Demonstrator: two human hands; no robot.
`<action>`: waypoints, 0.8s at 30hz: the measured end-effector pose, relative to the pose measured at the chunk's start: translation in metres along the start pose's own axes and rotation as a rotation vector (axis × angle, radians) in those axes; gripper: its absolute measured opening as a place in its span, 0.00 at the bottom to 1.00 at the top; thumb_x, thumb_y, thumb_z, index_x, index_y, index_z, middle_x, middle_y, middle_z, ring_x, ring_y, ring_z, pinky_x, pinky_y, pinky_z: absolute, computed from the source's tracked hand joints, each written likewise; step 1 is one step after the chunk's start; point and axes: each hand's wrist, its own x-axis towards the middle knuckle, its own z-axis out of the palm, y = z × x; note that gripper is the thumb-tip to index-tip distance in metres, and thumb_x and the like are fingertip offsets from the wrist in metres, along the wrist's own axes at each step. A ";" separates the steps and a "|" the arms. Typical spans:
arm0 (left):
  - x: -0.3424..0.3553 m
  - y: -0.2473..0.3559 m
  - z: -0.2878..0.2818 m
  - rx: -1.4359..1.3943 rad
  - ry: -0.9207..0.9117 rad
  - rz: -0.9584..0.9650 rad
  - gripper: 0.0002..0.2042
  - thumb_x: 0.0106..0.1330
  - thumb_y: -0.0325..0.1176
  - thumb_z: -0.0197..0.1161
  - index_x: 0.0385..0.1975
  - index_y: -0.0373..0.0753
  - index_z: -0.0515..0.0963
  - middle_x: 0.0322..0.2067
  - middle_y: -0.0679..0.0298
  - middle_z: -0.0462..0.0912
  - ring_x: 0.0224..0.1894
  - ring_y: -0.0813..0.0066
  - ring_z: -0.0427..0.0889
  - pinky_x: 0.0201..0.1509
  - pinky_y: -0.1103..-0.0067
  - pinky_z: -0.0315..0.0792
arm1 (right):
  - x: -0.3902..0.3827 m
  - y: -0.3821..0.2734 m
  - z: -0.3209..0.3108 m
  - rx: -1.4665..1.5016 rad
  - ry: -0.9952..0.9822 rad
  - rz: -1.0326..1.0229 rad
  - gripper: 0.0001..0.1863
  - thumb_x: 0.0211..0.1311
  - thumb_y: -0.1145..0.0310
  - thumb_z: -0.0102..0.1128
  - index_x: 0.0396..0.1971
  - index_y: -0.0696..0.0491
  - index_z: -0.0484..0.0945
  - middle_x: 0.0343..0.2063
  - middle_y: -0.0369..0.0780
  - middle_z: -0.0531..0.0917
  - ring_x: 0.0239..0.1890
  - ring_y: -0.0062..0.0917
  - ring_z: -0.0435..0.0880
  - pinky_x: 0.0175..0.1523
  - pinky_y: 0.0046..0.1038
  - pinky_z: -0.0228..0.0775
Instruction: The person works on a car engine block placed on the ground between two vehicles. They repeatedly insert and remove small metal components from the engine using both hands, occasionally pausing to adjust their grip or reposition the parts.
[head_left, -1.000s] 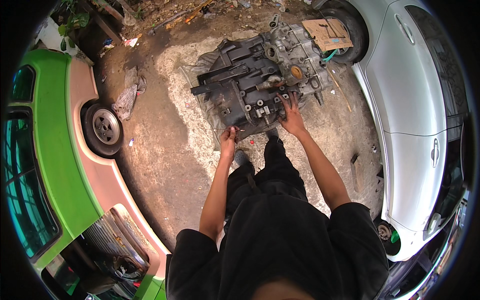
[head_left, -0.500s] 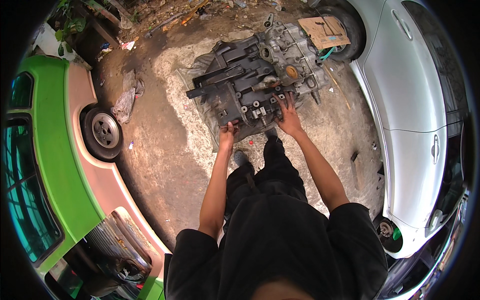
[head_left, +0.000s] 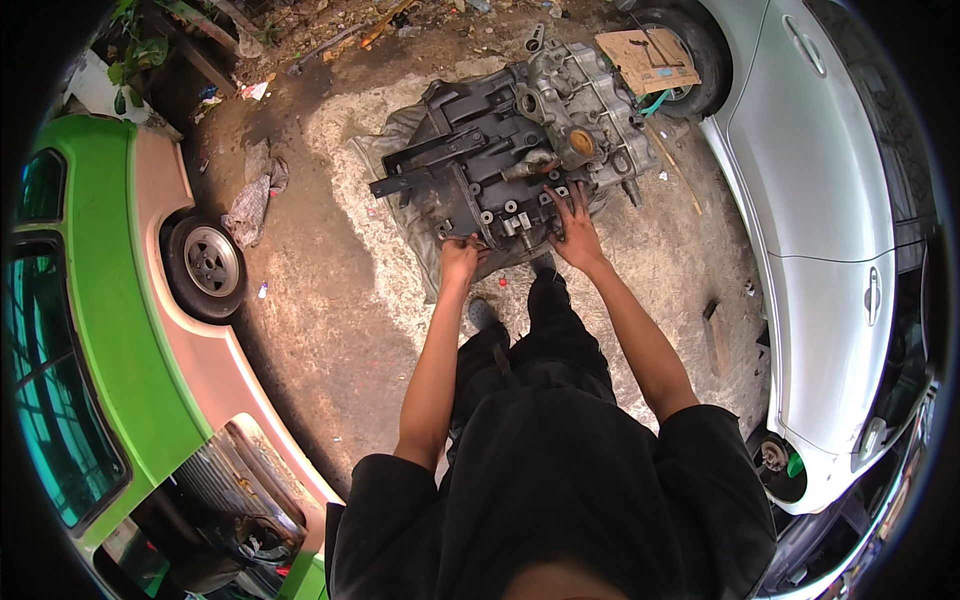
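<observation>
A dirty car engine [head_left: 462, 205] lies on a grey sheet [head_left: 428, 262] on the ground before me. Its near and left parts are black; the far right end is bare silvery metal with a round brown-orange port. My left hand [head_left: 462, 260] is at the engine's near left corner, fingers curled in at the edge; whatever they grip is hidden. Flat on the near right side rests my right hand [head_left: 577, 240], its fingers spread over the black casing beside some bolt holes. A small metal fitting [head_left: 518, 224] sticks up between the two hands.
A green and pink vehicle [head_left: 160, 340] stands on the left, a silver car [head_left: 815, 190] on the right. Cardboard [head_left: 640, 62] with dark tools leans by the silver car's wheel. A crumpled rag [head_left: 250, 205] and a wood piece [head_left: 716, 340] lie on the ground.
My left hand has shifted slightly right along the engine's near edge, and its fingers have curled in. My right hand stays in place.
</observation>
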 end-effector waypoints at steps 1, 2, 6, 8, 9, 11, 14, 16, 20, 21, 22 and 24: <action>0.002 0.001 0.001 0.011 -0.012 0.005 0.13 0.77 0.37 0.58 0.43 0.31 0.73 0.36 0.52 0.85 0.38 0.61 0.90 0.39 0.71 0.84 | 0.000 0.000 -0.001 0.006 -0.008 -0.002 0.53 0.51 0.71 0.71 0.76 0.29 0.53 0.78 0.44 0.45 0.80 0.49 0.38 0.79 0.48 0.53; 0.004 0.000 0.001 0.029 -0.007 0.004 0.12 0.77 0.36 0.58 0.43 0.31 0.73 0.36 0.52 0.85 0.37 0.61 0.90 0.38 0.71 0.84 | 0.000 0.000 -0.001 0.012 -0.014 -0.005 0.53 0.52 0.70 0.71 0.76 0.30 0.54 0.78 0.46 0.46 0.80 0.51 0.38 0.79 0.49 0.52; 0.010 -0.008 0.002 0.049 0.017 -0.002 0.11 0.77 0.35 0.57 0.42 0.30 0.73 0.35 0.52 0.85 0.35 0.61 0.89 0.36 0.71 0.84 | 0.000 -0.001 -0.001 -0.008 -0.011 0.001 0.53 0.51 0.70 0.72 0.76 0.29 0.53 0.78 0.44 0.45 0.80 0.49 0.38 0.79 0.48 0.54; 0.013 -0.013 0.003 0.077 0.040 0.010 0.11 0.77 0.35 0.57 0.42 0.30 0.73 0.35 0.52 0.85 0.35 0.60 0.89 0.36 0.70 0.84 | 0.000 -0.001 0.000 -0.021 -0.002 0.011 0.55 0.49 0.72 0.72 0.76 0.25 0.53 0.79 0.41 0.44 0.81 0.46 0.37 0.78 0.47 0.58; 0.014 -0.014 0.004 0.098 0.046 0.029 0.11 0.77 0.34 0.57 0.43 0.30 0.72 0.35 0.51 0.85 0.35 0.60 0.89 0.36 0.70 0.84 | -0.001 -0.001 0.000 -0.022 0.000 0.010 0.55 0.49 0.72 0.72 0.76 0.25 0.53 0.79 0.41 0.44 0.81 0.46 0.37 0.78 0.47 0.58; 0.017 -0.012 0.005 0.113 0.037 0.032 0.11 0.77 0.33 0.56 0.43 0.29 0.72 0.35 0.50 0.85 0.35 0.58 0.90 0.36 0.69 0.85 | 0.000 -0.001 0.000 -0.024 0.001 0.005 0.55 0.49 0.71 0.73 0.76 0.25 0.53 0.79 0.41 0.44 0.81 0.46 0.38 0.78 0.47 0.58; 0.023 0.001 0.003 0.117 0.001 -0.049 0.11 0.76 0.31 0.55 0.44 0.28 0.72 0.35 0.47 0.86 0.34 0.55 0.90 0.35 0.68 0.86 | -0.001 -0.001 0.000 -0.007 0.000 0.009 0.55 0.49 0.71 0.73 0.76 0.26 0.53 0.78 0.41 0.44 0.81 0.46 0.37 0.78 0.47 0.58; 0.028 0.014 0.001 0.141 -0.025 -0.138 0.10 0.75 0.30 0.55 0.45 0.27 0.72 0.34 0.45 0.86 0.33 0.53 0.90 0.35 0.66 0.87 | -0.001 0.000 0.000 0.026 -0.014 0.009 0.54 0.50 0.71 0.73 0.76 0.29 0.54 0.78 0.44 0.46 0.80 0.49 0.38 0.79 0.48 0.54; 0.033 0.025 -0.003 0.135 -0.099 -0.167 0.10 0.74 0.30 0.54 0.44 0.27 0.72 0.32 0.44 0.86 0.30 0.53 0.90 0.34 0.65 0.87 | 0.000 0.000 0.003 -0.051 0.027 -0.008 0.55 0.49 0.72 0.72 0.76 0.26 0.53 0.78 0.42 0.45 0.81 0.47 0.37 0.76 0.46 0.62; 0.033 0.023 -0.003 0.146 -0.086 -0.175 0.10 0.74 0.30 0.54 0.44 0.27 0.73 0.31 0.45 0.86 0.30 0.54 0.90 0.33 0.66 0.86 | 0.000 0.000 0.003 -0.033 0.031 -0.014 0.55 0.49 0.72 0.72 0.76 0.26 0.53 0.78 0.42 0.45 0.81 0.47 0.37 0.76 0.46 0.62; 0.033 0.020 -0.003 0.146 -0.076 -0.169 0.10 0.74 0.31 0.54 0.44 0.28 0.73 0.30 0.46 0.86 0.29 0.55 0.90 0.32 0.67 0.86 | -0.001 -0.001 0.004 -0.020 0.024 -0.003 0.55 0.49 0.72 0.72 0.76 0.27 0.53 0.78 0.42 0.45 0.80 0.47 0.37 0.76 0.46 0.62; 0.028 0.004 0.001 0.153 0.011 -0.043 0.11 0.74 0.32 0.55 0.43 0.28 0.74 0.29 0.48 0.86 0.27 0.58 0.89 0.30 0.70 0.83 | 0.000 0.000 0.003 -0.007 0.012 0.013 0.55 0.49 0.72 0.72 0.76 0.27 0.53 0.78 0.42 0.45 0.80 0.48 0.37 0.77 0.46 0.60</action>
